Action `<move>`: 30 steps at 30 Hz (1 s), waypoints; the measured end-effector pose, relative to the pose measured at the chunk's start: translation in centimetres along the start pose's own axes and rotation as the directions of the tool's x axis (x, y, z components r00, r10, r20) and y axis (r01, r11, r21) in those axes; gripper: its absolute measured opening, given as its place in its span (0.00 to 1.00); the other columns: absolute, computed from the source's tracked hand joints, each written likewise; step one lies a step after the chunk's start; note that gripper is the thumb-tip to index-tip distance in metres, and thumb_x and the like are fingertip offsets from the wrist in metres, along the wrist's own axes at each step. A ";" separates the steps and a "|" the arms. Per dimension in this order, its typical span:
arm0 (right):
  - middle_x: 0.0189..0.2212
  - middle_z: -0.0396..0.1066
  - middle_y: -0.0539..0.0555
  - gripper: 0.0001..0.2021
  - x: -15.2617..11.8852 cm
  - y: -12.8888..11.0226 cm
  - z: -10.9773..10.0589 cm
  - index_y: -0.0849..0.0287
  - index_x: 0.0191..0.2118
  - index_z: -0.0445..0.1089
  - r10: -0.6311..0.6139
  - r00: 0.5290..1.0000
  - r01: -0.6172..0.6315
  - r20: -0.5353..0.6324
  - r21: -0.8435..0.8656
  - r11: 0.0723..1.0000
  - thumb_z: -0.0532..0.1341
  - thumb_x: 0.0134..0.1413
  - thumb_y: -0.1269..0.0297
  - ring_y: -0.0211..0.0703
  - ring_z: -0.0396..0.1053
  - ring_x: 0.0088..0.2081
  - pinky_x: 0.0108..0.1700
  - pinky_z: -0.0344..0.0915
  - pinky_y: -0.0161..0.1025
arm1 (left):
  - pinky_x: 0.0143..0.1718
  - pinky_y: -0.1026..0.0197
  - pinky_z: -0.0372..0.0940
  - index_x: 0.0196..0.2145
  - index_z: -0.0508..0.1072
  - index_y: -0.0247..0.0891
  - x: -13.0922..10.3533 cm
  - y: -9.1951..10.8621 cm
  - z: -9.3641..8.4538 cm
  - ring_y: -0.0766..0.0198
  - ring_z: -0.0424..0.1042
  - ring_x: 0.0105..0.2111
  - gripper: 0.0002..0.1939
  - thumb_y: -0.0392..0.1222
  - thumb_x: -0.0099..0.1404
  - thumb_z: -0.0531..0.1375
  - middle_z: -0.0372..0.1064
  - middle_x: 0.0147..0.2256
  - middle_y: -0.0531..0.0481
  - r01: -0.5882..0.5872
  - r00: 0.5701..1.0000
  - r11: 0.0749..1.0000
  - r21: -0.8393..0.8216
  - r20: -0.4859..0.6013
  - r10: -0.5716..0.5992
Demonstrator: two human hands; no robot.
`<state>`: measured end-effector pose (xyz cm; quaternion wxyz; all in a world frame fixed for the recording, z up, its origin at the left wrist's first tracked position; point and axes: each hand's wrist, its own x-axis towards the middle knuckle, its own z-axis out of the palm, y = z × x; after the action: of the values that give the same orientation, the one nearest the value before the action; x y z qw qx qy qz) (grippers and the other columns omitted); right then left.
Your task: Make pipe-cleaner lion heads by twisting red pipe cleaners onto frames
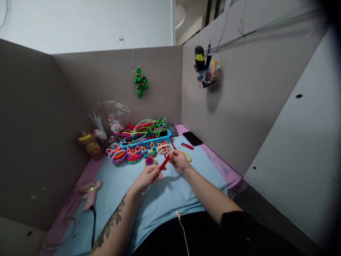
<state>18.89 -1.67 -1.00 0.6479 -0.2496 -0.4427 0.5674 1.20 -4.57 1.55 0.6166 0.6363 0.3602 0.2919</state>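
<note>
A short red fuzzy strip [164,162] is stretched between my two hands above the blue cloth. My left hand [150,176] pinches its lower end, and my right hand [178,160] grips the upper end. Just beyond, several colourful fuzzy animal-face pieces stand in a row, among them a cream and red one [163,147] and a teal one [149,150]. In front of them lies a round purple, yellow and red piece [150,161]. To the right of my right hand is a yellow loop [188,156], partly hidden.
A blue basket [145,142] of fuzzy stems stands at the back. A pink glue gun [92,192] with a cable lies left. A phone [192,138] and a red cutter [187,146] lie back right. A tool holder [207,80] hangs on the right partition.
</note>
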 end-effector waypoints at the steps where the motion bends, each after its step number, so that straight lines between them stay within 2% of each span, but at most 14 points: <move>1: 0.15 0.56 0.44 0.21 0.0 0.1 0.0 0.59 0.21 0.63 -0.022 1.000 0.022 -0.018 -0.027 0.999 0.70 0.32 0.48 0.31 0.50 0.18 0.22 0.45 0.33 | 0.14 0.69 0.43 0.38 0.69 0.33 0.0 0.0 0.0 0.76 0.52 0.13 0.24 0.59 0.58 0.54 0.68 0.23 0.51 0.005 1.000 1.000 -0.010 -0.017 -0.005; 5: 0.15 0.53 0.43 0.19 0.2 1.0 -0.2 0.59 0.21 0.63 -0.164 0.979 0.142 -0.122 -0.168 0.975 0.66 0.40 0.48 0.31 0.48 0.19 0.24 0.47 0.33 | 0.14 0.70 0.49 0.41 0.66 0.35 0.4 -0.1 0.2 0.74 0.60 0.16 0.24 0.55 0.53 0.60 0.71 0.33 0.48 -0.043 0.988 0.999 0.006 -0.147 0.044; 7: 0.15 0.53 0.43 0.18 0.4 1.5 -0.4 0.59 0.21 0.63 -0.206 0.967 0.166 -0.152 -0.241 0.956 0.64 0.43 0.50 0.31 0.48 0.20 0.24 0.46 0.32 | 0.15 0.70 0.53 0.40 0.67 0.35 0.6 -0.3 0.2 0.72 0.64 0.18 0.24 0.51 0.48 0.64 0.70 0.32 0.49 -0.070 0.971 0.995 0.071 -0.225 0.084; 10: 0.15 0.54 0.44 0.16 0.5 2.1 -0.7 0.59 0.23 0.65 -0.182 0.974 0.137 -0.135 -0.287 0.948 0.64 0.45 0.51 0.32 0.50 0.20 0.23 0.46 0.32 | 0.16 0.69 0.56 0.34 0.69 0.34 0.8 -0.6 0.2 0.69 0.66 0.18 0.19 0.48 0.48 0.65 0.69 0.25 0.51 -0.084 0.926 0.986 0.147 -0.355 0.132; 13: 0.17 0.59 0.45 0.14 0.6 2.0 -0.8 0.60 0.26 0.69 -0.123 0.987 0.092 -0.104 -0.264 0.960 0.65 0.43 0.53 0.32 0.53 0.20 0.23 0.49 0.33 | 0.16 0.68 0.56 0.31 0.71 0.33 0.7 -0.6 0.0 0.69 0.66 0.18 0.16 0.49 0.50 0.64 0.69 0.23 0.51 -0.099 0.891 0.980 0.171 -0.424 0.164; 20: 0.18 0.63 0.47 0.11 0.5 1.3 -1.1 0.60 0.28 0.71 -0.075 0.991 0.044 -0.107 -0.270 0.962 0.67 0.39 0.59 0.33 0.55 0.21 0.24 0.51 0.33 | 0.17 0.67 0.56 0.31 0.73 0.33 0.6 -0.3 0.0 0.68 0.66 0.18 0.16 0.49 0.50 0.63 0.69 0.22 0.51 -0.109 0.879 0.975 0.196 -0.439 0.186; 25: 0.18 0.62 0.46 0.11 0.5 1.2 -1.1 0.60 0.25 0.68 -0.099 0.987 0.060 -0.129 -0.278 0.959 0.65 0.42 0.57 0.32 0.54 0.20 0.23 0.49 0.32 | 0.16 0.68 0.55 0.31 0.73 0.33 0.7 -0.6 -0.2 0.68 0.66 0.18 0.16 0.50 0.53 0.61 0.69 0.22 0.51 -0.084 0.901 0.976 0.199 -0.403 0.160; 30: 0.16 0.60 0.44 0.13 0.6 1.2 -0.6 0.60 0.24 0.66 -0.047 0.989 0.021 -0.143 -0.178 0.984 0.66 0.41 0.56 0.30 0.52 0.18 0.21 0.48 0.31 | 0.15 0.68 0.54 0.31 0.71 0.33 0.9 -1.1 -0.4 0.70 0.66 0.17 0.17 0.52 0.54 0.60 0.71 0.26 0.49 -0.096 0.921 0.990 0.105 -0.368 0.128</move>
<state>18.76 -0.76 -2.06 0.6637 -0.3390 -0.4465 0.4951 1.31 -3.62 0.37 0.4916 0.6142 0.4461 0.4268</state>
